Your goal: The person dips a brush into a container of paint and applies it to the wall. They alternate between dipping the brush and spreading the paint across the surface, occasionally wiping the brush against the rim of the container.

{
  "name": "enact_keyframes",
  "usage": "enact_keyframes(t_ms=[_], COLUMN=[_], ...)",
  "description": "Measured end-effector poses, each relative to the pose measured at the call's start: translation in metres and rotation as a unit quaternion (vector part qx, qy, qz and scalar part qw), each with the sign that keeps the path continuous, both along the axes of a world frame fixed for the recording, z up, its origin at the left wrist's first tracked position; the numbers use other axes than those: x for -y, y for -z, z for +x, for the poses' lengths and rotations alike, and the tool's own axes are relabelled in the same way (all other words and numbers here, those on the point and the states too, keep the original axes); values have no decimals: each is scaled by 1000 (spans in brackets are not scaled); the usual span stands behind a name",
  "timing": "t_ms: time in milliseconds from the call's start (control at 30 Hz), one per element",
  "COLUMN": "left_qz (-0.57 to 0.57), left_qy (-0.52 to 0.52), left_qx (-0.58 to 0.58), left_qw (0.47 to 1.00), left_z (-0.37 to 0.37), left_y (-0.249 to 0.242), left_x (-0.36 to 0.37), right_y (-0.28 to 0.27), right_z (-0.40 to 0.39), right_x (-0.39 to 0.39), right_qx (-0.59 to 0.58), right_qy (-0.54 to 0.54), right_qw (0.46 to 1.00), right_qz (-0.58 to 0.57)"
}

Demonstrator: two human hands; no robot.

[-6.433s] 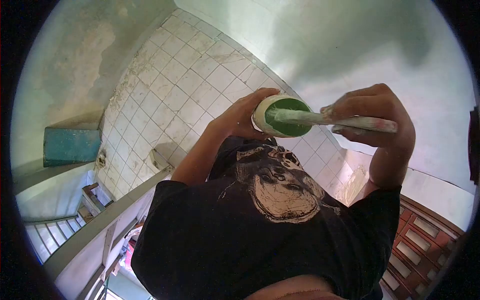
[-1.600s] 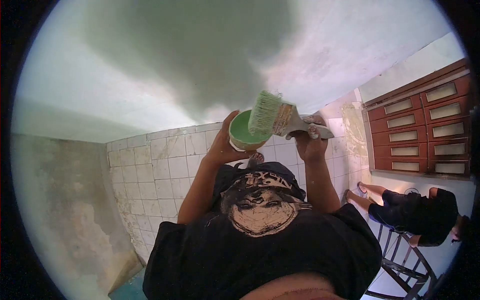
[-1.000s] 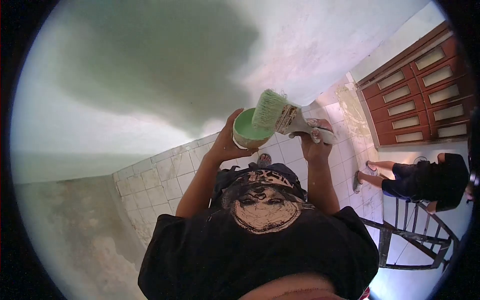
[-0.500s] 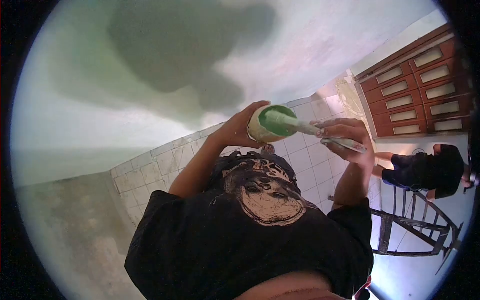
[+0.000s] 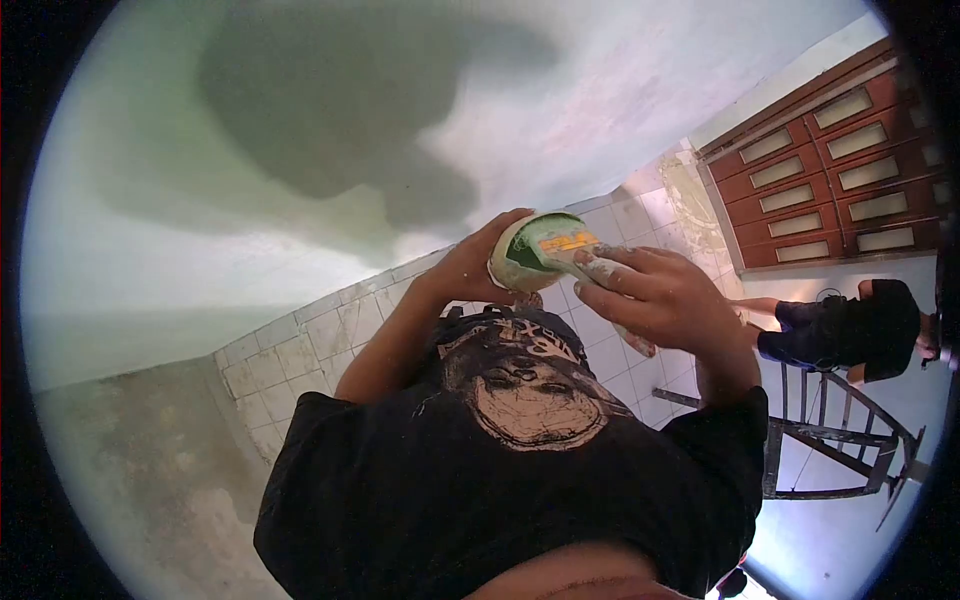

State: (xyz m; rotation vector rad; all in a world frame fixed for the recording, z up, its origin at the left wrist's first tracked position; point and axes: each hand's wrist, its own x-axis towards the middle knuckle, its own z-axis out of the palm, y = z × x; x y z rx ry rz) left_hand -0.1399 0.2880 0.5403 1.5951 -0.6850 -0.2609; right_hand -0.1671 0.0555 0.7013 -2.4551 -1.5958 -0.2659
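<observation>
My left hand (image 5: 477,262) is wrapped round the side of a small pale paint pot (image 5: 512,272), which is tilted so that its opening shows. Green paint coats the inside. Between the fingers of my right hand (image 5: 655,300) is a paintbrush (image 5: 567,243), smeared with pale paint and bearing an orange label on its flat face. The brush lies across the pot's mouth, its bristle end down inside by the green paint. Paint spots mark my right fingers.
A pale green wall (image 5: 560,130) rises in front, above a white tiled floor (image 5: 335,335). On the right are brown panelled doors (image 5: 830,165), a person in dark clothes (image 5: 850,330) and a dark ladder-like frame (image 5: 825,435).
My right hand has moved left toward the pot and turned, so the brush's flat labelled face now shows. The pot in my left hand has shifted slightly left.
</observation>
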Motion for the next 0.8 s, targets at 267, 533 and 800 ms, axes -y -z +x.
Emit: enact_keyframes(t_ms=[267,533,800], left_qz=[-14,8,-3], left_qy=[-40,-72,-110], left_qx=[-14,-3,-59], left_qw=[999,997,992], left_z=[8,27,41], left_y=[20,26,44], left_x=[1,16,19], right_y=[18,127,203], right_z=[26,44,104], right_x=[27,53,45], right_qx=[-153,-261,-446], right_qy=[-33,56,119], right_qw=[979,784,296], right_qz=[131,560,836])
